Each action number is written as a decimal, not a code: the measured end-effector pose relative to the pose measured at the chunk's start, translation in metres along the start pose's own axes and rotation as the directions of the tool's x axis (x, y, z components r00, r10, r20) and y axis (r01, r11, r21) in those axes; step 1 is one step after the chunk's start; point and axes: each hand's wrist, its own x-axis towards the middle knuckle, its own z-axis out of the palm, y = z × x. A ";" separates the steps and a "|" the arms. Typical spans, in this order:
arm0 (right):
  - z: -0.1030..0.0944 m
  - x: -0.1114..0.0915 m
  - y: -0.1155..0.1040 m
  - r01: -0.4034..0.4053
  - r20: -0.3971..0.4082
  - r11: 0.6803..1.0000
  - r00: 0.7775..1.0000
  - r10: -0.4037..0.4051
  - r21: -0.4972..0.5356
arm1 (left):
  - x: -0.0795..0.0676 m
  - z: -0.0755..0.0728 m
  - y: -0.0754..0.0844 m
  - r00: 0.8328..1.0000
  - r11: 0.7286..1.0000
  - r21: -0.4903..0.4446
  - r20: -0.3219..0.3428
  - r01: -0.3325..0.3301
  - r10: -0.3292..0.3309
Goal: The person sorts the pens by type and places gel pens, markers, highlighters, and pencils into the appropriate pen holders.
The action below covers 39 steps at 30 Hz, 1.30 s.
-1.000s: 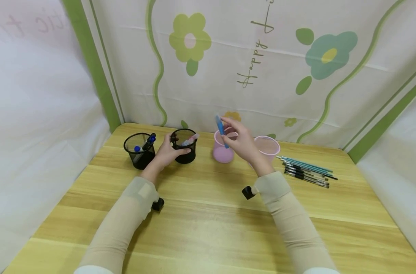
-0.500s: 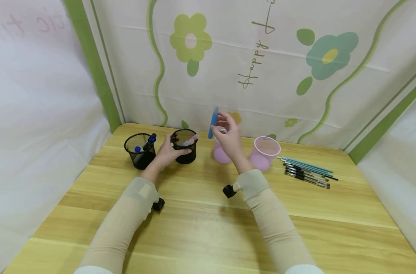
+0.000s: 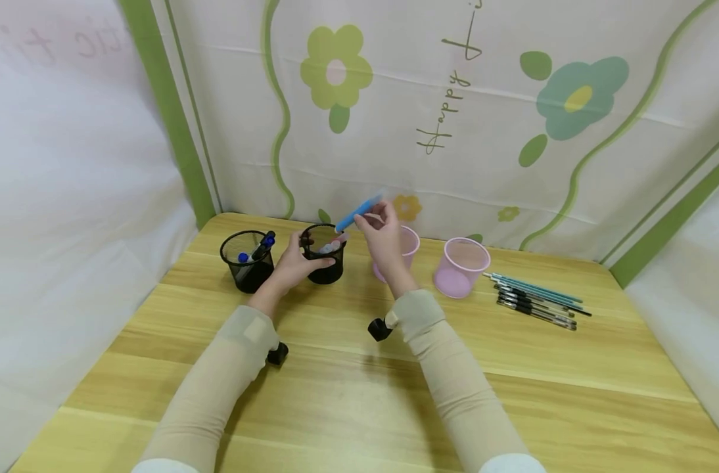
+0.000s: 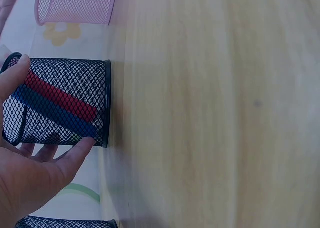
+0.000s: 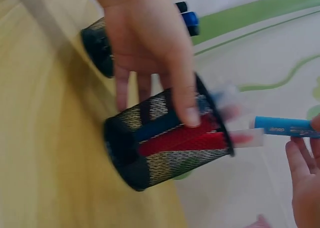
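Note:
My left hand (image 3: 291,268) grips a black mesh pen cup (image 3: 326,272) that stands on the wooden table, thumb on the near side and fingers behind. Inside the cup lean red markers (image 5: 200,142) and a blue one (image 4: 52,110), their clear caps at the rim. Between the thumb and fingers of my right hand (image 3: 384,246) is a light-blue marker (image 3: 356,214), pinched and tilted. Its lower blue end is just over the cup's right rim, and its translucent cap end points up and right.
Left of the held cup stands another black mesh cup (image 3: 253,274) with blue-capped pens. Behind the right hand is a pink mesh cup (image 3: 409,253), with a second pink cup (image 3: 454,279) beside it. Thin blue sticks (image 3: 537,287) and black-gripped pens (image 3: 533,309) lie at right.
My right hand has moved left from over the pink cups towards the black cup, and the blue marker has tipped so its lower end points at that cup. The left hand has kept its grip.

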 end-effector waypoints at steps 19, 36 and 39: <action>-0.001 -0.001 0.012 -0.081 0.085 0.989 0.992 0.092 -0.123 | 0.001 0.000 0.002 1.000 1.000 -0.008 -0.008 -0.007 0.007; -0.020 -0.012 -0.009 -0.033 0.202 0.971 0.976 0.082 -0.236 | -0.002 0.002 0.002 1.000 1.000 0.003 -0.019 -0.014 0.014; -0.025 -0.013 -0.014 -0.011 0.229 0.961 0.970 0.077 -0.276 | -0.002 0.002 0.003 1.000 1.000 -0.003 -0.025 -0.008 0.008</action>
